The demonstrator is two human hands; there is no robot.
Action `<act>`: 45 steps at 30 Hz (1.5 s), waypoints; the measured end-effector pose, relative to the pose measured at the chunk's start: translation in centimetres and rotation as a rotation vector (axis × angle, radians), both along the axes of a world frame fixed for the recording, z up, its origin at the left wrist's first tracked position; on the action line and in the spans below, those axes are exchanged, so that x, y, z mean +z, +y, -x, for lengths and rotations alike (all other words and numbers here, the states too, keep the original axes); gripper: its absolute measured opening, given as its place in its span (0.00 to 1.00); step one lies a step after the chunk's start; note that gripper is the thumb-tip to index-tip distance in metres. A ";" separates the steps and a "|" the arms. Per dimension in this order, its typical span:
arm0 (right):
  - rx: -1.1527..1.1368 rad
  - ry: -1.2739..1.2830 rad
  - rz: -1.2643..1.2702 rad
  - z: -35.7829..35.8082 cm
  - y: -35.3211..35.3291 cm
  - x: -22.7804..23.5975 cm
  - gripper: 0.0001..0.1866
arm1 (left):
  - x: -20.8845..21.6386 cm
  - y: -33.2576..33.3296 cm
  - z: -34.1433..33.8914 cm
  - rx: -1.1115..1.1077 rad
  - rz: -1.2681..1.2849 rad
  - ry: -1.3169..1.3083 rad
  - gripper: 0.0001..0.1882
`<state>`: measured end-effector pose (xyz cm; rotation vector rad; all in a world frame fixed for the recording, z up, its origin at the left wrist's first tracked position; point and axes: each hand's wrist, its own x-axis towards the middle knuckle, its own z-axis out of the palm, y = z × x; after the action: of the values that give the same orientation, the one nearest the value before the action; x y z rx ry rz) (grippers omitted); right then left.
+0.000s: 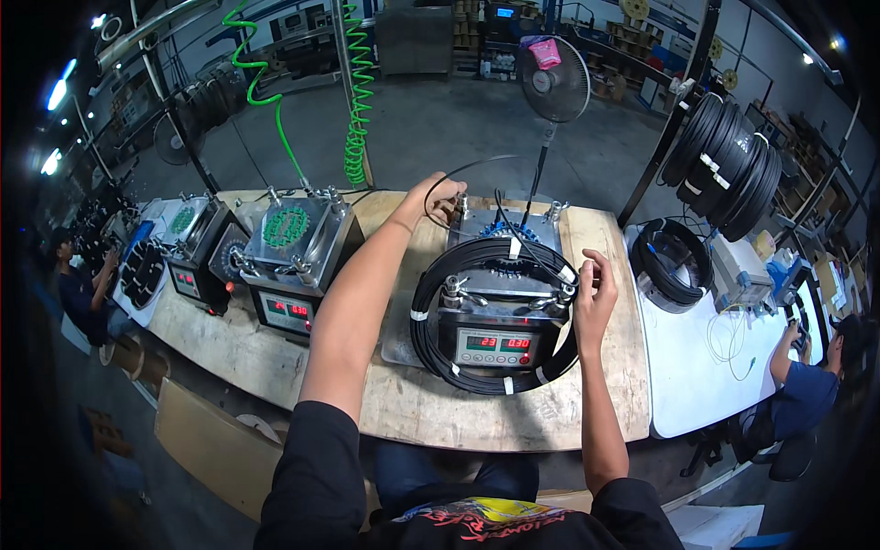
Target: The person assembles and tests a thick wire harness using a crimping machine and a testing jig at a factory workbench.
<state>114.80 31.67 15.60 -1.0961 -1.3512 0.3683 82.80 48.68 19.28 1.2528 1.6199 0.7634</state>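
Note:
A machine with a metal top and a panel of red digits [495,346] stands on the wooden bench before me. A coil of black cable [422,316], bound with white ties, hangs around its front. My left hand [440,199] reaches to the machine's far left corner, its fingers closed around a metal clamp knob [463,202]. A loose loop of black cable passes by that hand. Beside the coil's right edge, my right hand [596,289] is raised with its fingers bent and apart. Blue connectors [500,231] ring the top plate, partly hidden by the coil.
Two similar machines with green rings [286,229] stand to the left. Green spiral air hoses [356,137] hang beyond the bench. A fan [553,82] stands at its far side. To the right are a white table [683,394], cable coils [724,165] and a seated person [807,385].

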 end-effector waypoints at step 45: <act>-0.122 -0.249 -0.202 0.6 -2.8 -3.6 0.16 | -6.5 -24.4 -6.0 -0.007 -1.324 0.608 0.17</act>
<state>114.24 28.85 12.01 -1.0736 -1.4948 0.0037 88.75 24.25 12.74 2.5924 1.4916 1.6901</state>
